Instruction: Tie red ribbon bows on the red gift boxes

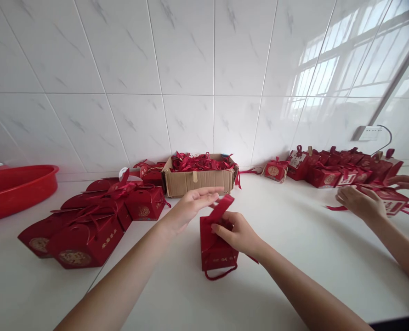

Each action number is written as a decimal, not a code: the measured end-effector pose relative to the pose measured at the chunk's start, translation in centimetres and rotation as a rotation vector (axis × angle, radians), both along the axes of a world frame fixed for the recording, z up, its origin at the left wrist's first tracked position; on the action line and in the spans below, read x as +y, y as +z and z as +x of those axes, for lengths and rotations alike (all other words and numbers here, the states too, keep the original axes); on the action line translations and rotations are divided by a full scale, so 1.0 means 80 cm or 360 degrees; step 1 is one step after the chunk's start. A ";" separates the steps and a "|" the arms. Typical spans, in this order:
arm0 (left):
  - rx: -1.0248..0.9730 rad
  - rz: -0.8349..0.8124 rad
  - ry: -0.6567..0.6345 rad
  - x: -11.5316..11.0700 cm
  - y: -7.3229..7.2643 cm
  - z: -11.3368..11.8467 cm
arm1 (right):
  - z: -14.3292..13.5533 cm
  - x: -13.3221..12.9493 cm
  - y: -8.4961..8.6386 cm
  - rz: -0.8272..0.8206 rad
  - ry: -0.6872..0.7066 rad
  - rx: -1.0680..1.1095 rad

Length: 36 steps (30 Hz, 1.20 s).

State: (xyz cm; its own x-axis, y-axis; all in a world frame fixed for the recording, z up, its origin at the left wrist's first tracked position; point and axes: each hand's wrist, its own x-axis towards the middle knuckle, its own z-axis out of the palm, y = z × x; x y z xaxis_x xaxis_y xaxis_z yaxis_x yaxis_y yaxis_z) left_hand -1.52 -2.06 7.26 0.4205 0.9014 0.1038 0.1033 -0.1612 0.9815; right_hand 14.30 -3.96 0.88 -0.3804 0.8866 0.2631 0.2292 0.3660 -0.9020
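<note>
A small red gift box point(219, 258) with gold lettering stands on the white counter in front of me. A dark red cord handle point(221, 277) hangs over its near side. My right hand point(241, 233) is closed at the top of the box, thumb and fingers pinching a red ribbon point(222, 208) whose wide loop sticks up. One ribbon tail shows below that wrist. My left hand point(195, 205) is just left of and above the loop, its fingers stretched out flat and holding nothing I can see. The right hand partly hides the box top.
A cardboard box point(199, 181) full of red ribbons stands by the tiled wall. Several red gift boxes point(83, 243) are on the left, near a red basin point(18, 191). More boxes point(323, 177) line the right, where another person's hands point(363, 202) handle one.
</note>
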 end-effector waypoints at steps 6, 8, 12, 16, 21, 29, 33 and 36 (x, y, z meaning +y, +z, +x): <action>0.0290 0.0235 0.0187 0.008 -0.033 -0.017 | 0.002 0.002 -0.006 -0.0105 -0.0097 0.0125; 0.0502 0.0408 0.0262 0.003 -0.045 -0.023 | 0.002 0.003 -0.007 -0.0152 -0.0068 0.0174; 0.0525 0.0580 0.0376 -0.011 -0.062 -0.023 | 0.001 0.002 -0.013 -0.0113 -0.0125 0.0269; 0.0359 0.0551 0.0247 -0.018 -0.068 -0.016 | -0.001 0.002 -0.021 -0.0091 -0.0177 0.0404; 0.0340 0.0579 0.0311 -0.017 -0.076 -0.010 | 0.002 0.003 -0.021 0.0117 -0.0253 0.0259; 0.0601 0.1052 0.0525 -0.018 -0.088 -0.008 | 0.006 -0.006 -0.022 0.0512 -0.0443 -0.0214; 0.0755 0.1367 0.0580 -0.020 -0.090 -0.007 | 0.008 -0.004 -0.021 0.0506 -0.0500 -0.0279; 0.0728 0.1462 0.0552 -0.019 -0.093 -0.006 | 0.013 0.000 -0.016 0.0213 -0.0232 -0.0223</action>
